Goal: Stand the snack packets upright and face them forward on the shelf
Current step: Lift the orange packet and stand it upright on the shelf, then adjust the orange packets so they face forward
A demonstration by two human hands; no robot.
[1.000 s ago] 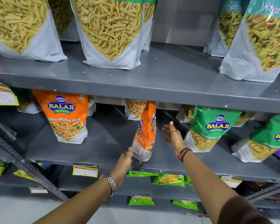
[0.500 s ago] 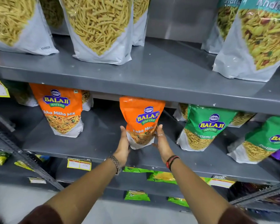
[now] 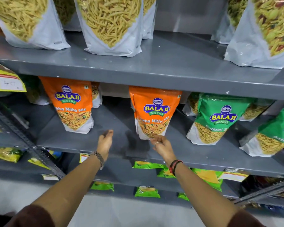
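An orange Balaji packet [image 3: 154, 112] stands upright on the grey middle shelf [image 3: 115, 145], label facing me. My right hand [image 3: 161, 145] hovers just below its bottom edge, fingers loosely curled, holding nothing. My left hand [image 3: 105, 141] is off to the packet's left over bare shelf, fingers apart and empty. A second orange packet [image 3: 70, 104] stands upright further left. Two green Balaji packets [image 3: 218, 118] [image 3: 272, 136] stand to the right, the far one leaning.
The upper shelf [image 3: 170, 63] carries large clear-fronted snack bags [image 3: 110, 25]. More packets stand behind the front row. Small green packets [image 3: 147, 191] lie on lower shelves. A slotted metal upright [image 3: 23, 141] crosses at left, near a yellow price tag [image 3: 7, 82].
The centre orange packet went from edge-on to facing forward between both hands. Both hands have now let go and drawn back, the left one sliding left.
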